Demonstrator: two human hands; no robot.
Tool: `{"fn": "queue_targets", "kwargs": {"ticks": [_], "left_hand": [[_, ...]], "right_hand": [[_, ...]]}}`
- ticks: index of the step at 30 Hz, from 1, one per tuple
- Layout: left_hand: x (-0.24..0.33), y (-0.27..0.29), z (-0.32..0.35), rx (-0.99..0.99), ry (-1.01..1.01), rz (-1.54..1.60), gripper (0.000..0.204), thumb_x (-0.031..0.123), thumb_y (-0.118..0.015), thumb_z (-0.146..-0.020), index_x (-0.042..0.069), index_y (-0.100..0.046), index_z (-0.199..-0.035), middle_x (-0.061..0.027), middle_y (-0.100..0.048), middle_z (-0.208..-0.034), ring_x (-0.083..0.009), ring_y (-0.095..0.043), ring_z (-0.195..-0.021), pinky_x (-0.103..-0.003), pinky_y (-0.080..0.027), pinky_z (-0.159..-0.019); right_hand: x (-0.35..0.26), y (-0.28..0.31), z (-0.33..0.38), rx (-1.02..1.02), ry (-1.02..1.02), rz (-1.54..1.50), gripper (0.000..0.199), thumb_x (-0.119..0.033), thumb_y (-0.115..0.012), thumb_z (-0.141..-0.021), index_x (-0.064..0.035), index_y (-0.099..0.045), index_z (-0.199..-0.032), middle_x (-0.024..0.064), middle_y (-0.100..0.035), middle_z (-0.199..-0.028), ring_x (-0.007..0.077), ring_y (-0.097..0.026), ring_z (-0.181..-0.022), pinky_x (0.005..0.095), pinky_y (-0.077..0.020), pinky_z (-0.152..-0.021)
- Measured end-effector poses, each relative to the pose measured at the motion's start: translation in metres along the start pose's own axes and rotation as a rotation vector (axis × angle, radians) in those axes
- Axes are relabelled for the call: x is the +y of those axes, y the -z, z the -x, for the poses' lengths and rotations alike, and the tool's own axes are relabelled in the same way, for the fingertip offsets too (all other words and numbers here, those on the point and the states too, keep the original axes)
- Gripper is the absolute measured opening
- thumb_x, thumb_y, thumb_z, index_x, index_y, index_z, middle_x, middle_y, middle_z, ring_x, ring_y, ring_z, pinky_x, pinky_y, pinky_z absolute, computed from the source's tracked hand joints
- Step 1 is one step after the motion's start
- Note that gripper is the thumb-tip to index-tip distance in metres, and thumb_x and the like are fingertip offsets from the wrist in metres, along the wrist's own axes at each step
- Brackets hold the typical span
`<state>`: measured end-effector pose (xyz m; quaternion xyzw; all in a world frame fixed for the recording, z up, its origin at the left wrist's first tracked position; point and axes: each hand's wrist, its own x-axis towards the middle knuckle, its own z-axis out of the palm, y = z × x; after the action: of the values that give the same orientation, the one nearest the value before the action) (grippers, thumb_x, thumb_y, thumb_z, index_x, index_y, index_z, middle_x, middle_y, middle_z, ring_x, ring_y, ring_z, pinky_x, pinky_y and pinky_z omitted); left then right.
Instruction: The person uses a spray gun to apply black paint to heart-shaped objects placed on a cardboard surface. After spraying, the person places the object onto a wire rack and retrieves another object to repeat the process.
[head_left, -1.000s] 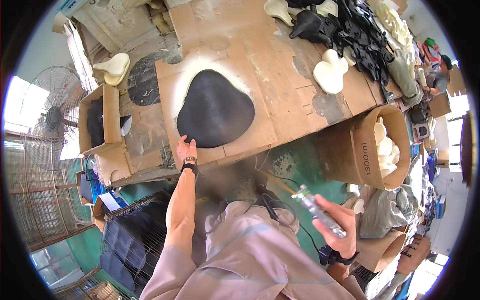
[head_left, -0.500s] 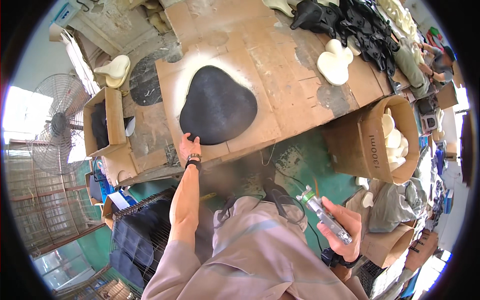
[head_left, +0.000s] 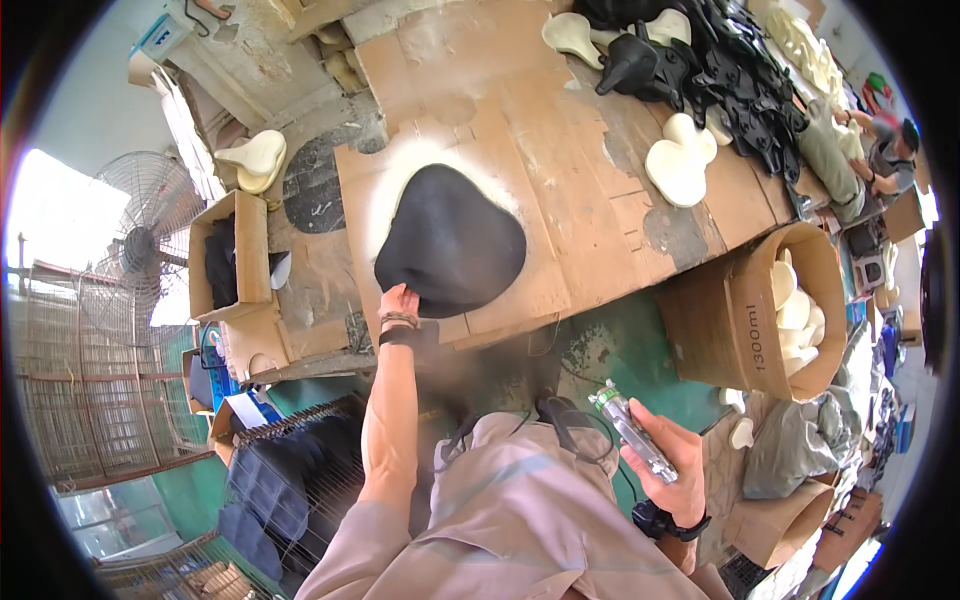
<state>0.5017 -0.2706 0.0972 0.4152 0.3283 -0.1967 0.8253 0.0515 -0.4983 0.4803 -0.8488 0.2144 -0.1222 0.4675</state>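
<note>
A black, rounded-triangular saddle cover (head_left: pixel 452 245) lies flat on cardboard, ringed by whitish overspray. My left hand (head_left: pixel 399 305) is at its near left edge, fingers closed on the rim; the fingertips are partly hidden. In my right hand (head_left: pixel 672 455) is a silver spray gun (head_left: pixel 635 435) with a green ring, held in front of my right side, off the table and apart from the cover. A thin dark hose hangs near it.
Cream saddle-shaped pads (head_left: pixel 678 165) and a heap of black saddle covers (head_left: pixel 730 90) lie at the table's far right. A large carton (head_left: pixel 720 335) of pads stands right of the table. At left are a small open box (head_left: pixel 258 250) and a fan (head_left: pixel 140 245). Another person (head_left: pixel 890 155) works far right.
The whole scene has shifted slightly down and right in view. My left fingers have drawn together at the cover's edge. My right hand with the spray gun has come slightly left.
</note>
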Motion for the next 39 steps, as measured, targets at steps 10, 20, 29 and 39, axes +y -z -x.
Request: {"fn": "queue_targets", "kwargs": {"ticks": [10, 20, 29, 39], "left_hand": [[0.110, -0.132, 0.171, -0.686, -0.170, 0.419, 0.042, 0.013, -0.055, -0.077, -0.005, -0.066, -0.114, -0.0191, -0.069, -0.122, -0.0365, -0.063, -0.119, -0.053, -0.043, -0.110], [0.177, -0.013, 0.366, -0.290, -0.726, 0.662, 0.018, 0.013, -0.054, -0.078, 0.003, -0.067, -0.088, -0.0108, -0.072, -0.096, -0.0275, -0.069, -0.092, -0.041, -0.054, -0.090], [0.108, 0.134, 0.527, -0.259, -1.062, 0.914, 0.048, 0.014, -0.051, -0.079, -0.005, -0.064, -0.121, -0.0211, -0.069, -0.121, -0.0382, -0.066, -0.111, -0.049, -0.048, -0.104], [0.116, 0.348, 0.624, 0.420, -1.434, 1.046, 0.039, 0.012, -0.057, -0.072, 0.001, -0.068, -0.108, -0.0156, -0.072, -0.113, -0.0371, -0.067, -0.106, -0.052, -0.051, -0.100]], "right_hand": [[0.015, 0.003, -0.033, -0.077, 0.064, -0.062, 0.053, 0.003, -0.075, -0.081, 0.0001, -0.063, -0.133, 0.0168, -0.071, -0.090, 0.0256, -0.068, -0.073, 0.0308, -0.0519, -0.069], [0.015, -0.036, -0.087, -0.464, 0.198, 0.030, 0.050, 0.002, -0.072, -0.076, 0.0064, -0.064, -0.126, 0.0204, -0.069, -0.090, 0.0275, -0.068, -0.078, 0.0331, -0.0527, -0.073], [0.020, -0.083, -0.118, -0.987, 0.490, 0.067, 0.049, -0.006, -0.066, -0.091, -0.0026, -0.059, -0.140, 0.0220, -0.071, -0.103, 0.0258, -0.063, -0.084, 0.0382, -0.0516, -0.079], [-0.072, -0.168, -0.082, -1.122, 0.443, 0.453, 0.047, -0.009, -0.064, -0.090, -0.0122, -0.064, -0.137, 0.0210, -0.068, -0.086, 0.0261, -0.061, -0.072, 0.0407, -0.0501, -0.070]]}}
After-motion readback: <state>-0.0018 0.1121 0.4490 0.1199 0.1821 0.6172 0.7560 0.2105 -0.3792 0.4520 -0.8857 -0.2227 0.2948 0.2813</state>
